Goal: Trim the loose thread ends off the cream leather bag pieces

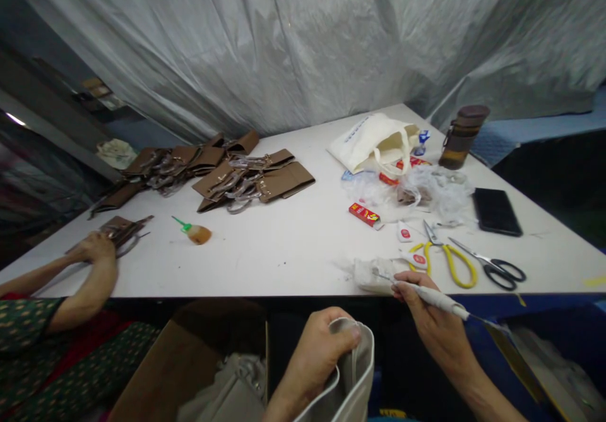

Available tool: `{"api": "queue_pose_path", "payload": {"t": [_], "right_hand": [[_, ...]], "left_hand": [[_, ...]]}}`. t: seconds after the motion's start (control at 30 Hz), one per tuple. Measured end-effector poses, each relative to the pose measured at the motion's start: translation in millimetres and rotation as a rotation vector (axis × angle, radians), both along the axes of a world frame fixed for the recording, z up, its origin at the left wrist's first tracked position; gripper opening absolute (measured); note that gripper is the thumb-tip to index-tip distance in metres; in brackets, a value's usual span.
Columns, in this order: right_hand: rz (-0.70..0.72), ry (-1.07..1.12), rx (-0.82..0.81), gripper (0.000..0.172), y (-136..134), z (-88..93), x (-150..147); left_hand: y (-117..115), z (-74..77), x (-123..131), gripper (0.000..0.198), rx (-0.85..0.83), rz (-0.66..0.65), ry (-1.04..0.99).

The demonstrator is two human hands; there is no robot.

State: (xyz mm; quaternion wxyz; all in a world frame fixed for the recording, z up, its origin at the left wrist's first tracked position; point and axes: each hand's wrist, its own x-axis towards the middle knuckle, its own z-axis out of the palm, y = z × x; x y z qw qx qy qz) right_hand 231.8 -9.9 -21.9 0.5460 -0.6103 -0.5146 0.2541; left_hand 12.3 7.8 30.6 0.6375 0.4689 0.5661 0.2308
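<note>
My left hand (318,346) grips the upper edge of a light grey bag (360,371), thumb on one side and fingers on the other, in front of the table edge. Between the fingers of my right hand (438,327) is a white pen-like tool (440,299) with a thin metal tip pointing left. That tip is over or against a whitish folded cloth pad (367,275) at the table's front edge; contact is unclear. Just beyond my right hand lie yellow-handled pliers or snips (454,264) and black-handled scissors (502,271).
A co-worker's hands (97,248) hold a brown bag (118,229) at left. Several brown bags (284,179) and a green-tipped bottle (197,234) lie nearby. At right are a tote (364,144), red box (365,215), phone (497,211) and drink bottle (463,138). A carton (156,371) stands below.
</note>
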Motion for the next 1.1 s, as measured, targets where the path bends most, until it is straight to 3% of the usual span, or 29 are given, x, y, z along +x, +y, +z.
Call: {"api": "queue_pose_path", "payload": {"t": [0.13, 0.2, 0.47, 0.63, 0.9, 1.1], "right_hand": [[0.037, -0.16, 0.085, 0.025, 5, -4.2, 0], [0.06, -0.197, 0.115, 0.022, 9, -6.6, -1], [0.119, -0.351, 0.132, 0.014, 19, -19.3, 1], [0.15, -0.387, 0.162, 0.013, 22, -18.7, -1], [0.158, -0.614, 0.327, 0.009, 29, -7.2, -8], [0.163, -0.614, 0.302, 0.009, 31, -9.2, -10]], "left_hand": [[0, 23.7, -3, 0.018, 0.052, -0.045, 0.13], [3, 26.4, -5, 0.017, 0.059, -0.01, 0.163], [9, -11.9, 19, 0.013, 0.025, 0.042, 0.189], [14, -8.3, 25, 0.01, 0.006, -0.057, 0.244], [18, -14.9, 18, 0.012, -0.025, -0.013, 0.181], [18, -12.5, 16, 0.015, -0.07, 0.002, 0.169]]}}
